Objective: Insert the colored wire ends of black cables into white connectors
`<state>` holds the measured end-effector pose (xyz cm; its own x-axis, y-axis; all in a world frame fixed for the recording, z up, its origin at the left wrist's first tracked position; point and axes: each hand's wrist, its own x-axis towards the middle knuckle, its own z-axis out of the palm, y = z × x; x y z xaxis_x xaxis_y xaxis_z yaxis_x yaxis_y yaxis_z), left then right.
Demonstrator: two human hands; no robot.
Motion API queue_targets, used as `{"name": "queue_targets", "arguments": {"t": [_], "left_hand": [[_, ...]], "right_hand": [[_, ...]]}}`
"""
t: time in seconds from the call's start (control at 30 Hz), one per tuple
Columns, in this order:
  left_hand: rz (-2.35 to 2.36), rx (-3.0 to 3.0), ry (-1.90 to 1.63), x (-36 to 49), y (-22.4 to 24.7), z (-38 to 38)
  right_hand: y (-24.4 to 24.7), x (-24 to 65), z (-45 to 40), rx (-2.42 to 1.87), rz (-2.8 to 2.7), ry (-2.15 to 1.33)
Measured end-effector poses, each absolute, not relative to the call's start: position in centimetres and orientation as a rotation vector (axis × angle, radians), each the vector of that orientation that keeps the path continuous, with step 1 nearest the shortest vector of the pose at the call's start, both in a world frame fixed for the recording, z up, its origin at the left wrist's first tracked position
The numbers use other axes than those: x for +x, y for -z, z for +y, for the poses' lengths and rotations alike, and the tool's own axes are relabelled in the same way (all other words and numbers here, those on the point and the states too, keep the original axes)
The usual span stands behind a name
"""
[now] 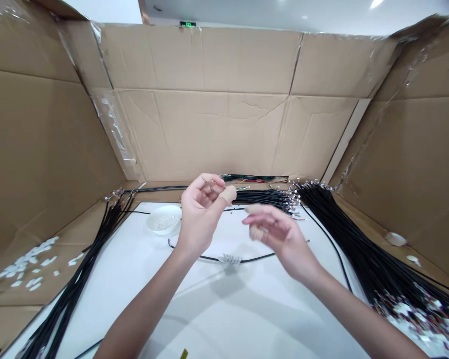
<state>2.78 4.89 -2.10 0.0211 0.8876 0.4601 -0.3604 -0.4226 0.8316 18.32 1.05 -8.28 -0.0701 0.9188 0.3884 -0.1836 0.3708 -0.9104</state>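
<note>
My left hand point(205, 209) is raised over the middle of the white table, thumb and fingers closed in a pinch. A thin wire with a greenish-white tip point(243, 189) sticks out past the thumb; the rest of it is hidden by the fingers. To the right hovers my right hand point(275, 232), slightly blurred, its thumb and fingers apart with nothing seen between them. Below both hands a black cable point(258, 258) lies curved on the table, with a white printed label point(230, 259) around or on it.
A white bowl point(163, 220) with small clear pieces stands left of my left hand. Bundles of black cables lie left point(93, 259), behind point(262, 198) and right point(351, 234). White scraps point(30, 262) lie on cardboard at left. Cardboard walls point(217, 124) enclose the table.
</note>
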Motion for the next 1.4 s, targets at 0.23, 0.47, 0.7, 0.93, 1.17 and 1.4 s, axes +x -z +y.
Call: {"name": "queue_targets", "arguments": {"t": [0.23,0.47,0.7,0.93,1.17,1.4], "left_hand": [[0.652,1.371,-1.623,3.0,2.3,4.7],[0.714,1.457,-1.567,3.3,2.8,5.1],[0.742,1.458,-1.544,3.5,3.3,5.9],[0.674,1.265,-1.454,3.2,2.9,6.7],[0.593,1.047,-1.31,2.4,2.7,7.3],[0.572,1.011,-1.291,2.6,2.6,6.4]], "right_hand": [[3.2,16.5,6.0,-0.495,-1.01,-0.951],[3.5,14.8,6.1,-0.466,-0.944,-0.862],[3.9,15.0,6.5,-0.561,-0.963,-0.666],[4.3,14.4,6.0,-0.613,-1.093,-0.479],[5.4,13.4,5.3,-0.593,-1.144,-0.317],[4.0,14.6,6.0,-0.571,-0.967,-0.7]]}}
